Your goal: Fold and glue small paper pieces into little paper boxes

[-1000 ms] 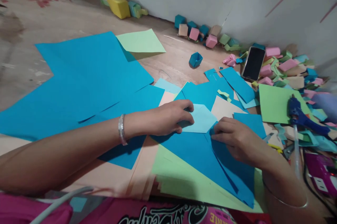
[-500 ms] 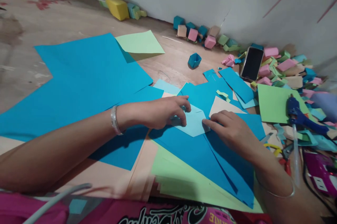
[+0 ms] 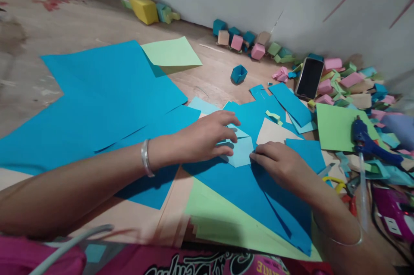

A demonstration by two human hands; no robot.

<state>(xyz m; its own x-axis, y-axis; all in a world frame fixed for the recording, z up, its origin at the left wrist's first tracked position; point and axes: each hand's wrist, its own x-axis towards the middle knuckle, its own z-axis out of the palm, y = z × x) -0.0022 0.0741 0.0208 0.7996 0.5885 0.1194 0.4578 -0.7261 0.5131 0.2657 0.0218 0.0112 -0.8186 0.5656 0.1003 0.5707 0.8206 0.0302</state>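
A small folded piece of light blue paper [image 3: 242,152] lies on dark blue sheets [image 3: 223,180], with a flap edge showing across its upper part. My left hand [image 3: 211,135] is over its left side, fingers spread and slightly curled, hiding that part; whether the fingertips touch it I cannot tell. At the paper's right corner, my right hand [image 3: 280,163] has its thumb and forefinger closed on the edge. Beyond the hands stands a small open dark blue paper box [image 3: 239,74]. A beige paper piece [image 3: 274,132] lies just above my right hand.
Large blue sheets [image 3: 97,94] spread at the left. On the right are a blue glue gun [image 3: 364,137], yellow-handled scissors [image 3: 336,182], a phone [image 3: 309,78] and a heap of folded paper pieces [image 3: 354,79]. Several paper cubes [image 3: 237,42] line the wall.
My left hand has shifted slightly right and its fingers have spread. A flap edge now shows on the light blue paper. My right hand has moved slightly down at the corner.
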